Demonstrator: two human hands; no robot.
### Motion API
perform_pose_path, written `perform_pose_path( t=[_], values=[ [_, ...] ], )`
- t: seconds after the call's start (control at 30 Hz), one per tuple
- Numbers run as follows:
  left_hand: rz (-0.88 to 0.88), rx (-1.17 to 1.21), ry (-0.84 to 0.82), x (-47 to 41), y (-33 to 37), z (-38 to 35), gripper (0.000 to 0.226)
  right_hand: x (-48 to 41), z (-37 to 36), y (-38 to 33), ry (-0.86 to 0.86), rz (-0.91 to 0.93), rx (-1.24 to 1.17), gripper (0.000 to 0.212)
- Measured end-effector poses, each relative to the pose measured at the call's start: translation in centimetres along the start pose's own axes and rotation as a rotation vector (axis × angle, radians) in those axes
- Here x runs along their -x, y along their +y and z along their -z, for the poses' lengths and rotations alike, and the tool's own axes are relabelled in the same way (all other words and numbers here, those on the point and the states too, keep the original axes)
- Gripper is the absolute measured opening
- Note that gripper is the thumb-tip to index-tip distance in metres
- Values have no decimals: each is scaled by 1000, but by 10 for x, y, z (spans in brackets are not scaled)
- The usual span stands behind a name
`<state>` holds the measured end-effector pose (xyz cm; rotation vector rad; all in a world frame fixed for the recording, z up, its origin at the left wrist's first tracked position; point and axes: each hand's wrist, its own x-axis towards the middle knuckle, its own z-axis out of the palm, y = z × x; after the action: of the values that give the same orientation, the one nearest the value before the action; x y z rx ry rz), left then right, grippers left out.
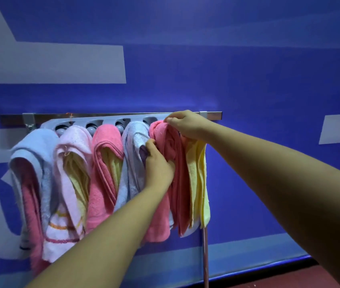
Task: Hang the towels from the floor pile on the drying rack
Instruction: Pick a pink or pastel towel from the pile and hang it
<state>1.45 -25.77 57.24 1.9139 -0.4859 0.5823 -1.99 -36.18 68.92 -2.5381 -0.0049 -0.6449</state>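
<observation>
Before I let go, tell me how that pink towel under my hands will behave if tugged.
The pink towel hangs in soft folds, so it is probably floppy and light. Its looped pile likely grips the rack, yet a tug may drag the yellow towel touching it.

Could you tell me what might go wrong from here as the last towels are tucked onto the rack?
1. The right hand pinches the pink towel at the rack; if it is poorly seated, it may slide off.
2. The left hand presses between that towel and the pale blue towel, and could tug the latter loose.
3. The yellow towel hangs at the very end and might slip off.
</observation>
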Motion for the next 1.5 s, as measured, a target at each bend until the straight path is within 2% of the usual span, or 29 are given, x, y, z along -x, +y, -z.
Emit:
perform_pose_path(
  t=[0.07,0.17,0.27,0.37,0.47,0.57,0.67,0.8,0.9,0.97,1.07,1.3,1.43,1.5],
  values=[
    [66,114,-73,-4,-4,-6,58,-1,-1,0,-5,4,17,34],
    [34,143,-175,-9,-10,-17,40,-2,-3,0,-6,29,46,32],
    [25,117,-216,-8,-20,-19,56,-3,-3,-1,-4,33,42,30],
    [141,279,-295,-5,-28,-16,72,-4,-3,0,2,38,63,27],
    [216,363,-304,-8,-35,-17,66,-4,-6,2,1,34,58,27],
    [239,237,-381,-2,-33,-16,53,-4,-9,4,15,18,31,26],
    [259,12,-404,11,-41,-18,54,0,-15,6,43,-1,-51,28],
    [335,-44,-498,23,-58,-19,65,5,-20,7,78,17,-94,30],
    [370,-131,-559,35,-62,-17,57,7,-22,6,95,9,-69,31],
    [430,-111,-659,51,-67,-15,52,6,-24,6,115,-10,-66,31],
    [379,-216,-771,76,-81,-6,57,8,-29,6,124,-39,-85,33],
    [322,-69,-710,61,-76,26,41,30,-35,6,131,-27,-109,49],
    [303,-25,-622,46,-61,63,59,66,-40,3,121,-46,-209,52],
    [300,-7,-603,46,-52,85,44,90,-43,-1,122,-69,-188,47]
  ],
)
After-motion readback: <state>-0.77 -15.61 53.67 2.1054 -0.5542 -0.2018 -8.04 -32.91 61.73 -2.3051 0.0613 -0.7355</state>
